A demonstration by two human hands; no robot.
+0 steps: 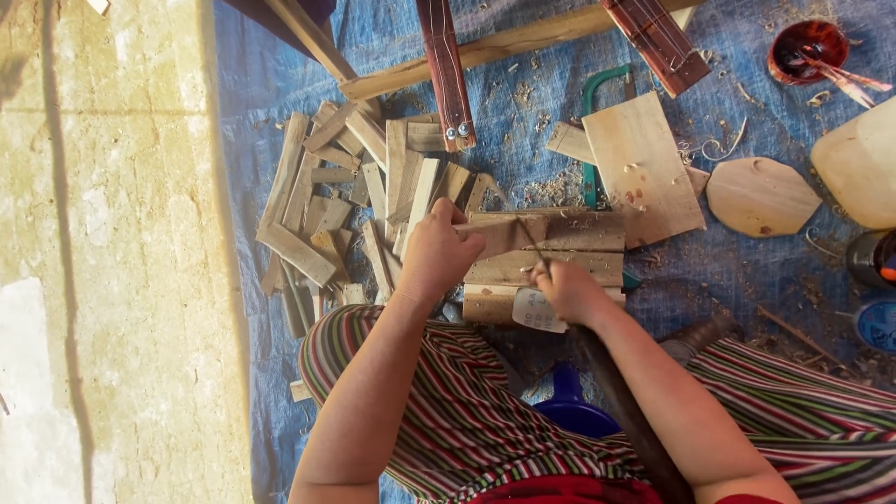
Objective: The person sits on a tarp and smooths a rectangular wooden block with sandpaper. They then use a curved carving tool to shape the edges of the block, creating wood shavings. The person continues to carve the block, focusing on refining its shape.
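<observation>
My left hand (437, 254) is closed on a short flat strip of wood (504, 233), pressing it down on a stack of rough wooden boards (579, 245) in front of my knees. My right hand (565, 291) grips a thin pointed tool (534, 245) whose tip rests on that strip. A folded piece of pale paper (534, 313) sits under the right hand. A long dark handle (616, 401) runs along my right forearm.
A heap of short wood offcuts (336, 196) lies left of the boards on a blue tarp (523, 103). A square board (642, 168), an octagonal wood piece (761, 196), a red bowl with a brush (807, 49) and long timbers (485, 47) lie beyond. Bare concrete floor (103, 252) lies to the left.
</observation>
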